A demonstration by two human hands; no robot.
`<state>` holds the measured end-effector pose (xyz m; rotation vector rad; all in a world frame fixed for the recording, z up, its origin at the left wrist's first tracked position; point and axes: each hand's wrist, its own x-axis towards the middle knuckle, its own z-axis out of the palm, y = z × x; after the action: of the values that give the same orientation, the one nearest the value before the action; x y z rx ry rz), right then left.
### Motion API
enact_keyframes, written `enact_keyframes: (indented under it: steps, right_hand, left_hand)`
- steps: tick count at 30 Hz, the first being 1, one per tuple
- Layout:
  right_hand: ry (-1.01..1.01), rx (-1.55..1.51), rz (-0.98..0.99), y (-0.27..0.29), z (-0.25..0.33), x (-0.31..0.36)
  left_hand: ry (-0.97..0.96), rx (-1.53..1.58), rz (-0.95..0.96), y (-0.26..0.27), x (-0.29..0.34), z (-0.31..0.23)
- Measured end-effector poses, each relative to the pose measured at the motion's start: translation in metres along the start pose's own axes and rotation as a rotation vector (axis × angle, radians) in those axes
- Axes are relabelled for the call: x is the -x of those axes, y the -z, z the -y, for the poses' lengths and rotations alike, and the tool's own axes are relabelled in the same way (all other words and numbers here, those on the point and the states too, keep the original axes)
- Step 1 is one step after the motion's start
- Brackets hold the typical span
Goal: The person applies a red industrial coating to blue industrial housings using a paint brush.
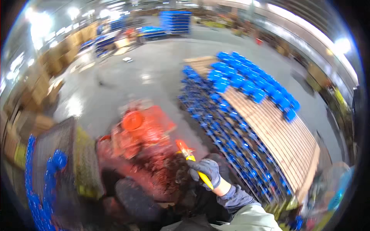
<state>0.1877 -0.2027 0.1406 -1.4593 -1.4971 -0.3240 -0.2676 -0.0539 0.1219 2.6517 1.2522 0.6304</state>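
Note:
My right hand (208, 170), in a dark grey glove, is closed round the yellow handle of a paintbrush (203, 178). The brush slants up to the left, and its bristle end is coated in wet-looking orange-red. Just left of it lies a heap of dark, red-stained lumpy pieces (158, 169), too blurred to name. Beyond the heap, an orange-red round tub (132, 120) stands among paint-covered sheeting (154, 133). My left hand does not show; a dark blurred shape (137, 198) at lower left looks like a leg or shoe.
To the right, a long stack of slatted wooden boards (269, 131) carries rows of blue-painted parts (235, 75), with more blue-tipped layers below. Another stack (50, 161) with blue parts stands at left. Cardboard boxes (38, 86) line the left side; blue stacks (175, 22) stand far off.

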Motion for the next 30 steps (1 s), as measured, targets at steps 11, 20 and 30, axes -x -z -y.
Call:
enact_keyframes:
  steps: [11,20,30]
  right_hand:
    - [-0.524,0.439,-0.399,0.243,-0.097,0.036]
    - [-1.125,0.726,-1.177,0.444,-0.295,0.176]
    - [-1.273,0.781,-1.199,0.455,-0.321,0.162]
  left_hand:
    - [-0.635,0.362,0.102,-0.165,-0.103,-0.168]
    - [-0.406,0.040,0.816,-0.303,-0.078,-0.124]
    - [0.336,0.788,1.077,-0.372,-0.065,-0.054]
